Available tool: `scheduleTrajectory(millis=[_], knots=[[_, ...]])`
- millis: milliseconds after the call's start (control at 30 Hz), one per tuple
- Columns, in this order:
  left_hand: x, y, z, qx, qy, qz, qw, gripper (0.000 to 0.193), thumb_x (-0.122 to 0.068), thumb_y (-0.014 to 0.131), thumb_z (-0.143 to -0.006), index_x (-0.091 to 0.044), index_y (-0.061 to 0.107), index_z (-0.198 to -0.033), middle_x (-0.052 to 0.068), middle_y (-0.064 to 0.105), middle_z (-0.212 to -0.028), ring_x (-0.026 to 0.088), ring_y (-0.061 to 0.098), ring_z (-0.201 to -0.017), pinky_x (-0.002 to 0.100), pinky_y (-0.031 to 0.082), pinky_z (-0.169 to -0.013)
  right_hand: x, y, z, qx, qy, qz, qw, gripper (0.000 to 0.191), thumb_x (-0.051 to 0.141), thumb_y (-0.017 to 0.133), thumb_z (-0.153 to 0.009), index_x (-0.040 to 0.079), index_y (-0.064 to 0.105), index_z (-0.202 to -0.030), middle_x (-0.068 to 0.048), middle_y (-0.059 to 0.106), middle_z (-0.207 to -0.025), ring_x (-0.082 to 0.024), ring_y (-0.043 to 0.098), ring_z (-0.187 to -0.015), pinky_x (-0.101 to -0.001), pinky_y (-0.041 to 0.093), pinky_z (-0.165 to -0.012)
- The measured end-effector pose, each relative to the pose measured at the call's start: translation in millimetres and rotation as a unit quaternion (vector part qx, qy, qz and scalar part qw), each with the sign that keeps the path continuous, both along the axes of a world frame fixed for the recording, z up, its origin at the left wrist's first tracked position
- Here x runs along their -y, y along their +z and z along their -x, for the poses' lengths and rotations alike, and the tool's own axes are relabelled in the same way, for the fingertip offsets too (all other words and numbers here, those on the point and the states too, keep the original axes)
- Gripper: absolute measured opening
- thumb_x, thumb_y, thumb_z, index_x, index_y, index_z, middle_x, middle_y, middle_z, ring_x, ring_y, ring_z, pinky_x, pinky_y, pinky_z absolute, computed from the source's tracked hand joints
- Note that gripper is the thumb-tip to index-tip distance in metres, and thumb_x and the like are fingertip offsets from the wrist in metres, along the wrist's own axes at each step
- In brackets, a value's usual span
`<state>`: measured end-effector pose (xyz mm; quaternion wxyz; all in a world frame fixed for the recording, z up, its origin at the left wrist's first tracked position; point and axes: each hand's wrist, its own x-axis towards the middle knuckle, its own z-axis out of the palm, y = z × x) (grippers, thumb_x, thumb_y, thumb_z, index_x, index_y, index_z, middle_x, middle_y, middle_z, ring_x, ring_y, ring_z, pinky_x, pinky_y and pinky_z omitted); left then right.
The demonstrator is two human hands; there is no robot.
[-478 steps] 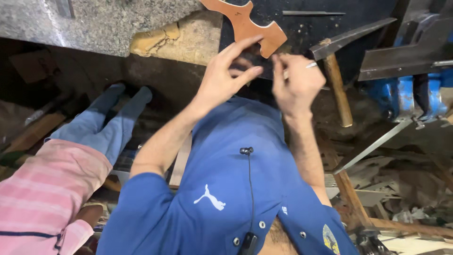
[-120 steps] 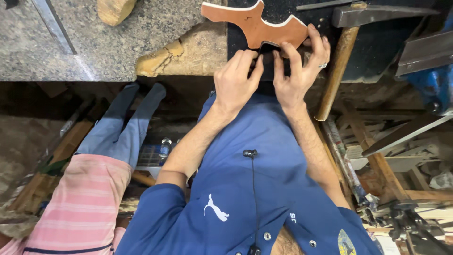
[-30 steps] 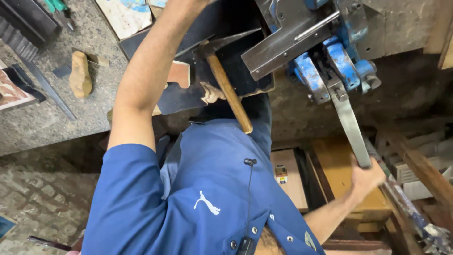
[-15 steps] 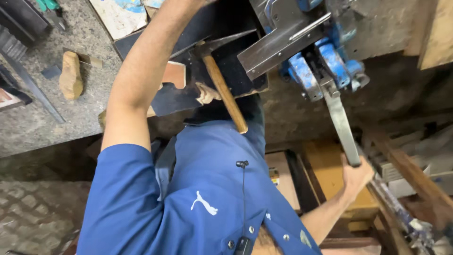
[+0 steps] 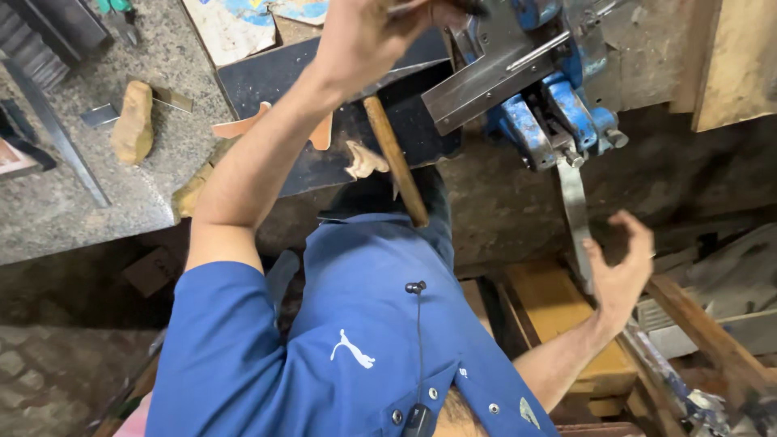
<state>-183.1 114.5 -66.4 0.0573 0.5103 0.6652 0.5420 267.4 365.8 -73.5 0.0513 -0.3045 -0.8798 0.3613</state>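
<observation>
One blue vise [image 5: 558,113] (paint worn), steel handle [image 5: 576,214].

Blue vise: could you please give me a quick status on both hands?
Left hand up at the blue vise jaws. Right hand open beside the vise handle, not gripping. Hammer lies between.

Blue vise [image 5: 558,105], blue shirt [image 5: 348,340] (white emblem), speckled grey bench [image 5: 73,202]
</observation>
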Motion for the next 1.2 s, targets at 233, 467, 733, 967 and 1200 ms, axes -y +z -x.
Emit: scheduleTrajectory(millis=[233, 467, 733, 967, 1200], knots=[[52.4, 84.3, -25.5, 0.272, -0.161, 0.022, 0.949, 0.017, -0.001, 0.081, -0.104, 0.001, 0.067, -0.115, 0.006, 0.066, -0.117, 0.012, 0.069, -0.102, 0.026, 0.059, -0.085, 71.3, 109.6, 190.0, -0.242, 0.141, -0.141, 0.95, 0.046, 0.03, 0.067, -0.112, -0.001, 0.057, -0.143, -0.018, 0.066, -0.137, -0.039, 0.062, -0.125, -0.0458, 0.05, -0.111], [146.2, 74.0, -38.5, 0.112, -0.082, 0.003, 0.99, 0.033, 0.001, 0.081, -0.098, -0.003, 0.063, -0.125, 0.013, 0.063, -0.128, 0.023, 0.065, -0.116, 0.031, 0.056, -0.098, 159.1, 129.8, 271.6, -0.11, 0.395, -0.016, 0.912, 0.021, 0.007, 0.086, -0.093, 0.006, 0.076, -0.111, -0.009, 0.074, -0.107, -0.029, 0.066, -0.099, -0.0369, 0.051, -0.09], [216.7, 5.2, -145.2, 0.458, 0.283, 0.029, 0.842, 0.034, -0.012, 0.074, -0.1, -0.002, 0.064, -0.131, 0.01, 0.076, -0.117, 0.012, 0.074, -0.104, 0.027, 0.062, -0.091, 307.3, 39.2, 264.7, -0.148, 0.296, -0.005, 0.944, 0.017, 0.003, 0.08, -0.094, 0.007, 0.072, -0.109, -0.008, 0.075, -0.105, -0.023, 0.073, -0.085, -0.0331, 0.057, -0.074], [262.9, -42.5, -171.2, 0.44, 0.475, 0.139, 0.749, 0.029, -0.018, 0.065, -0.104, -0.007, 0.069, -0.13, 0.009, 0.08, -0.1, 0.01, 0.077, -0.086, 0.025, 0.061, -0.076, 326.0, 6.6, 275.5, -0.069, 0.405, -0.017, 0.912, 0.038, 0.017, 0.083, -0.102, 0.005, 0.067, -0.133, -0.011, 0.064, -0.132, -0.029, 0.068, -0.116, -0.0394, 0.056, -0.097], [283.6, -52.7, -183.3, 0.132, 0.5, 0.213, 0.829, 0.016, -0.014, 0.073, -0.097, -0.012, 0.071, -0.113, 0.003, 0.067, -0.1, 0.024, 0.07, -0.085, 0.034, 0.058, -0.071, 313.6, -52.2, 294.7, -0.066, 0.447, -0.163, 0.877, 0.064, 0.012, 0.086, -0.097, 0.009, 0.056, -0.153, -0.014, 0.045, -0.157, -0.037, 0.046, -0.142, -0.0479, 0.04, -0.119]])
